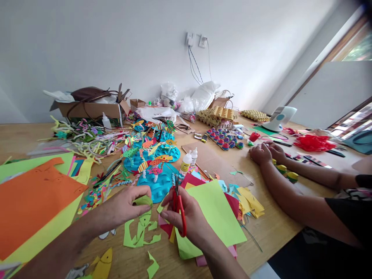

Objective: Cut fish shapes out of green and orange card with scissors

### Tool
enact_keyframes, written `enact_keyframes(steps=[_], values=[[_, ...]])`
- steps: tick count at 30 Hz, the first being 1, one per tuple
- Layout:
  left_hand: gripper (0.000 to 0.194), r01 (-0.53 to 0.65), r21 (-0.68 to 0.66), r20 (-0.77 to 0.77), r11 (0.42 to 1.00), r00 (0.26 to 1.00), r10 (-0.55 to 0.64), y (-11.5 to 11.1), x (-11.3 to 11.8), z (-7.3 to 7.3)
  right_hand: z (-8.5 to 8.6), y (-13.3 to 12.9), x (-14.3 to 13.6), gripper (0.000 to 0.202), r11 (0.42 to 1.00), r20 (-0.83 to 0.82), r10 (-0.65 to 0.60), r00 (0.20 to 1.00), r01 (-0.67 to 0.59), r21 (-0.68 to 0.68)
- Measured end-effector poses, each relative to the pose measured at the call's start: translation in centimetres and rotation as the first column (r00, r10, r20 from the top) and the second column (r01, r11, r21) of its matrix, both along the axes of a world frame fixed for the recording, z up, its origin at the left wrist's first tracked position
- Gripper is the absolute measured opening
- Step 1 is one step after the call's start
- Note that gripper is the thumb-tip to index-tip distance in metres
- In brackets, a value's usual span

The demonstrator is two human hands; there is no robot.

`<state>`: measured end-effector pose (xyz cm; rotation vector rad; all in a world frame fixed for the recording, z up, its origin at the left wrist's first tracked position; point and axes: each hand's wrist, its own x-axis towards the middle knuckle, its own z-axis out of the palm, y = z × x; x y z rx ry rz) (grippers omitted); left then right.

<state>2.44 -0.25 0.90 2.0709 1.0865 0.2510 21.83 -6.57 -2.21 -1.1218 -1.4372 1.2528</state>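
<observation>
While coloured paper and trimmings spread over much of the wooden desk (pixel 170 264), another person's forearms (pixel 274 182) lie across its right edge. A big orange sheet (pixel 35 205) lies toward the left edge, and a light green sheet (pixel 216 217) lies aslant nearer the right edge, on a stack of other colours. Between them, farther from the near edge, sits a blue egg-carton base (pixel 161 184) with paper fish (pixel 143 166) standing on it. Cutting small shapes from green paper seems to be the step in hand; a further cut would call for bringing the paper between opened blades. Toward the desk's near edge, the left hand (pixel 130 203) pinches a green paper piece (pixel 142 200) between thumb and forefinger. The right hand (pixel 192 217) is wrapped around red scissors (pixel 176 203), their blades pointing to the far edge and looking pressed together or nearly so; whether a finger sits in the loops, I cannot tell. Just below the left hand lie green offcuts (pixel 130 234), beside a green fish head (pixel 144 220) that may belong to the pinched piece. A small scrap (pixel 159 208) shows at the right fingertips, gripped or merely touching, I cannot tell.
</observation>
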Motion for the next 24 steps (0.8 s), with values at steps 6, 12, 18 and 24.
enact_keyframes(steps=[6,12,18,24], values=[[0.018,0.024,0.084,-0.014,0.996,1.000,-0.023,-0.2,1.0,-0.3,1.8,1.8,-1.5,0.018,0.989,0.265,-0.057,0.963,0.019,0.145],[0.014,0.003,0.030,0.057,1.000,0.998,-0.005,0.2,0.4,-0.1,1.6,3.5,-1.9,0.019,0.991,0.204,-0.017,0.979,-0.011,0.132],[0.019,-0.190,-0.103,0.386,0.976,0.897,0.215,0.3,-0.7,0.8,2.2,4.7,-1.9,0.030,0.982,-0.329,-0.168,0.929,0.187,0.027],[0.028,-0.220,-0.276,0.670,0.936,0.654,0.351,-0.6,0.4,0.6,2.9,5.5,-3.5,0.032,0.935,-0.539,-0.297,0.788,0.354,0.002]])
